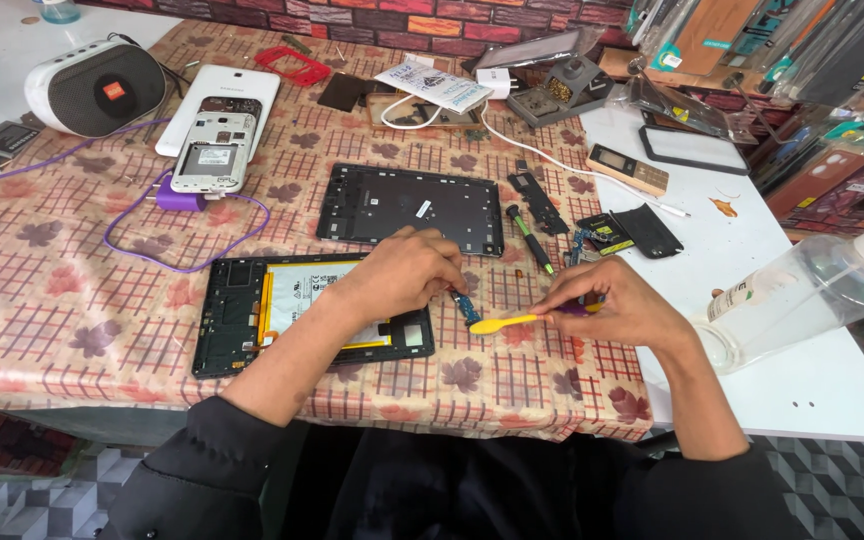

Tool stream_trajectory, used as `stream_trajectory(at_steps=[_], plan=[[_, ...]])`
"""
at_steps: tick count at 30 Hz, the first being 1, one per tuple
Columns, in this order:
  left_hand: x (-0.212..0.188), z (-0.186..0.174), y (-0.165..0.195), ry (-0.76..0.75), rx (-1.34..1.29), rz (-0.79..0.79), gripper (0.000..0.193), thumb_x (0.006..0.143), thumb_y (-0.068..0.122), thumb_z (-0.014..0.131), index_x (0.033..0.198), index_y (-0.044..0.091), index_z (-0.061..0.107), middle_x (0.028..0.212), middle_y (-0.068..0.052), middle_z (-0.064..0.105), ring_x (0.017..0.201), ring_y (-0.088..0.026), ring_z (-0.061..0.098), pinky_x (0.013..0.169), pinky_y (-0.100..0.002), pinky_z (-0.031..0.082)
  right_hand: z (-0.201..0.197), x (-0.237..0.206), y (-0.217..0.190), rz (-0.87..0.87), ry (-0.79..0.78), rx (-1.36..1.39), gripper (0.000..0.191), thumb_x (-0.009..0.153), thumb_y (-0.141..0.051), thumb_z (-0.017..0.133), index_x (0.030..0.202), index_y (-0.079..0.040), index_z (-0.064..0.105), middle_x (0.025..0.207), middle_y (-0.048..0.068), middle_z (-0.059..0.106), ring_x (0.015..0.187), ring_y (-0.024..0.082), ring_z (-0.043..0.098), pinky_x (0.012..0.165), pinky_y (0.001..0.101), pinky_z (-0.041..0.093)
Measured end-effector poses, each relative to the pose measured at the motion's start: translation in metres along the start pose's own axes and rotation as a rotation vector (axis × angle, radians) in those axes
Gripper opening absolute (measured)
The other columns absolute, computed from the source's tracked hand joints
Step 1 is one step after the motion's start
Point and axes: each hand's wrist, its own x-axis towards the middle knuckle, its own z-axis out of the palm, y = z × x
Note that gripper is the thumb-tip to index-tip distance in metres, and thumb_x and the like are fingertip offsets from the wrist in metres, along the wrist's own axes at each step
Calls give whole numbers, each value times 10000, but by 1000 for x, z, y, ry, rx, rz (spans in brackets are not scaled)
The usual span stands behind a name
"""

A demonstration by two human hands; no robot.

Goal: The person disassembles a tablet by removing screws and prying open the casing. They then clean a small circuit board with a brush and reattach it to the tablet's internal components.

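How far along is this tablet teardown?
Done: the back cover is off and lies apart from the opened tablet, whose battery is exposed. In hand: the left hand pinches a small blue circuit board while the right hand holds a yellow pry tool beside it. Left: the cover is not refitted.

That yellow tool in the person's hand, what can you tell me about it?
The yellow tool looks like a slim plastic pry stick with a flattened, rounded tip. It lies almost level, just above the checked tablecloth, tip pointing toward the left hand. The right hand pinches its far end between the fingertips. Its tip sits just below a small blue circuit strip held by the left hand; whether they touch is unclear.
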Motion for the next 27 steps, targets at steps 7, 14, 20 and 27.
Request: stream_trajectory(at_steps=[7,14,20,27], plan=[[0,0,-1,-6,-7,-7,174,827,94,724,966,153,808,945,2,688,1010,-211,645,967,-409,455,9,5,-4,-72,91,-25,288,776,-15,797,1051,-94,832,874,54,808,732,115,710,676,254,557],[0,1,-1,15,10,11,137,856,123,717,972,112,789,973,-12,696,1037,-239,642,941,-423,458,12,8,-10,-43,116,-39,270,786,-27,780,1047,-87,823,866,55,806,699,120,732,652,263,579],[0,-1,0,8,8,-9,135,870,132,708,980,115,784,966,-11,698,1034,-235,646,957,-422,460,13,9,-12,-102,140,-101,254,791,-33,777,1036,-85,821,885,56,802,735,116,744,661,253,579],[-3,-2,1,19,14,3,138,878,129,693,1004,116,749,1009,-20,673,1067,-243,626,954,-436,450,17,9,-2,-169,226,-206,256,777,-45,786,1026,-87,823,905,58,786,700,120,705,603,268,550]])
